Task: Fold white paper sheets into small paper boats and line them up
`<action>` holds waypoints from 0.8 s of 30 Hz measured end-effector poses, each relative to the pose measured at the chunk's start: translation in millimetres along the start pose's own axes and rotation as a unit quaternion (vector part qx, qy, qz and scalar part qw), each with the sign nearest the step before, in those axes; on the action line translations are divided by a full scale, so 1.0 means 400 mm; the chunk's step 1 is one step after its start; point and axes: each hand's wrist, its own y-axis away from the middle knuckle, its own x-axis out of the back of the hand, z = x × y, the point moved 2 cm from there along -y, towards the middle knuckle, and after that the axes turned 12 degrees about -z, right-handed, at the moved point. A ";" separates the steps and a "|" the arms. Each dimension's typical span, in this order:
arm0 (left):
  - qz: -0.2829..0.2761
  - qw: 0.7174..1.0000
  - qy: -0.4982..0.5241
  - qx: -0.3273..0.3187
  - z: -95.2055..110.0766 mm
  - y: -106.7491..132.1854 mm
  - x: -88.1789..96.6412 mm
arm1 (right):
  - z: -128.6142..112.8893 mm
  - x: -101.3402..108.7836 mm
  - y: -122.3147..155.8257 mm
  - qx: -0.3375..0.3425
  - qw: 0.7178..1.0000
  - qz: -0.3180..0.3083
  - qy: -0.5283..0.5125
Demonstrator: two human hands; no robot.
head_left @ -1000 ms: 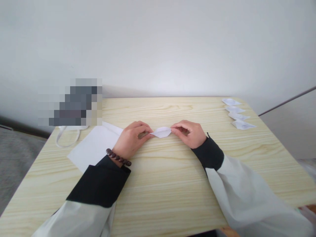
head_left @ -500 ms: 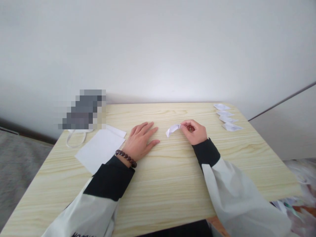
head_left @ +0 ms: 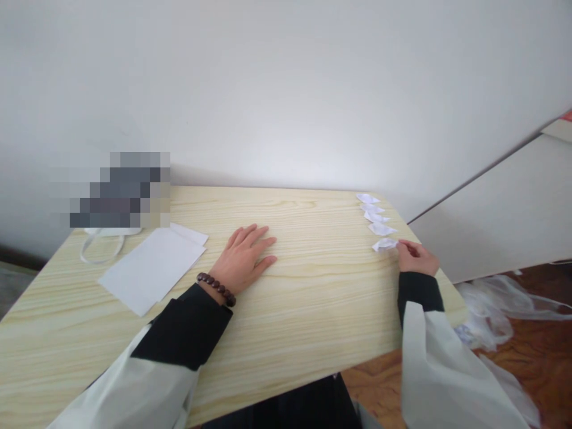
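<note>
My right hand (head_left: 417, 257) pinches a small folded white paper boat (head_left: 384, 244) at the table's right edge, just below a row of similar folded paper boats (head_left: 374, 215). The boat sits low, at or on the wooden table (head_left: 313, 280). My left hand (head_left: 245, 257) lies flat on the table near the middle, fingers stretched out, holding nothing. A dark bead bracelet (head_left: 216, 288) circles my left wrist.
A stack of white paper sheets (head_left: 152, 267) lies at the left, with a white looped strap (head_left: 96, 247) and a blurred-out dark object behind it. A white wall backs the table. Clear plastic (head_left: 496, 310) lies on the floor at the right.
My left hand let go of the folded paper and went flat on the table. My right hand carried the paper boat right, to the end of the row at the table's edge.
</note>
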 end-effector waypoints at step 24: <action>0.003 1.000 -0.002 -0.013 -0.012 -0.003 -0.005 | 0.021 -0.003 -0.037 0.012 0.999 0.001 0.052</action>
